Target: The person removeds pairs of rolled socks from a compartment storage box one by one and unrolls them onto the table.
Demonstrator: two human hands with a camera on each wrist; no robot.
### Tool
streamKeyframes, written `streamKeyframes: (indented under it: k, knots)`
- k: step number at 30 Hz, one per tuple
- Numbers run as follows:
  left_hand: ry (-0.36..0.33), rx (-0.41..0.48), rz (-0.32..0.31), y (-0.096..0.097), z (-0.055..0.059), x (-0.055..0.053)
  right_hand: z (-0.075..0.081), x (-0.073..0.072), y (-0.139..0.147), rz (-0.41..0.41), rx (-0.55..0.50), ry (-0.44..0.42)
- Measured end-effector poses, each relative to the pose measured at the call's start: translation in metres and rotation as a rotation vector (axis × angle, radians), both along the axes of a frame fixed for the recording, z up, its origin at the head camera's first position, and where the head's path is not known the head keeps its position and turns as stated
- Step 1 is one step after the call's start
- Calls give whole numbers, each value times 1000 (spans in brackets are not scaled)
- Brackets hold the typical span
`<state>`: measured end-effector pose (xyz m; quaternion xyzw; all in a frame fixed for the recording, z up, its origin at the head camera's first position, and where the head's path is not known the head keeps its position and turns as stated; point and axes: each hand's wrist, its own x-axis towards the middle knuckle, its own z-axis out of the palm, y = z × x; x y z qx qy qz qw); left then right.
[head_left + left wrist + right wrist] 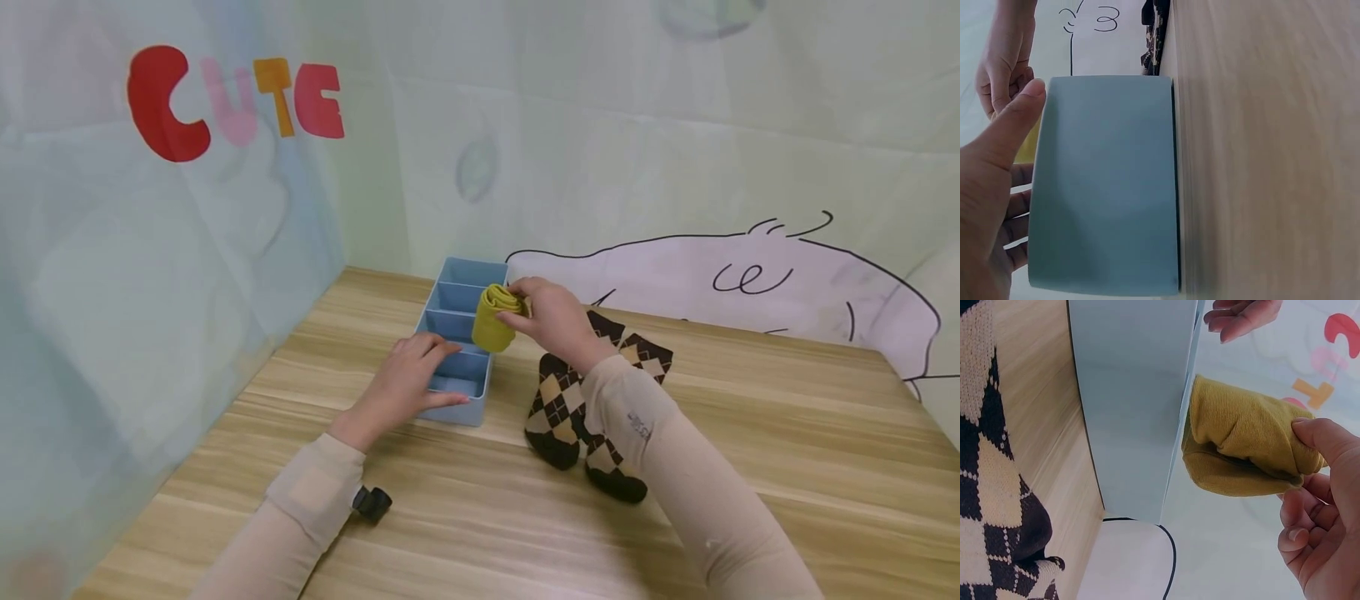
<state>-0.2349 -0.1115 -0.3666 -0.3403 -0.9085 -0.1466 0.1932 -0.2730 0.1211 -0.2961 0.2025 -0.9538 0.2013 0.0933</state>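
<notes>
The right hand pinches the rolled yellow sock from three o'clock — spiral end up, long axis near upright — above rim level at the three o'clock side of the four-compartment blue box. The left hand, spread and gripping nothing, lies at the sock's eight o'clock.

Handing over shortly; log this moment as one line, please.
right hand: holds yellow roll | roll: above rim height of blue box | left hand: at box's near end | argyle socks: on table, right of box
</notes>
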Motion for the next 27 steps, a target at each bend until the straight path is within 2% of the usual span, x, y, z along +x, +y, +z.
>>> streamKeyframes:
  k: [18,27]
  knots:
    - [25,-20,-33,12,-1,1,2,8,16,-46,11,-25]
    - [60,7,-76,18,-3,0,-3,10,26,-52,22,-12]
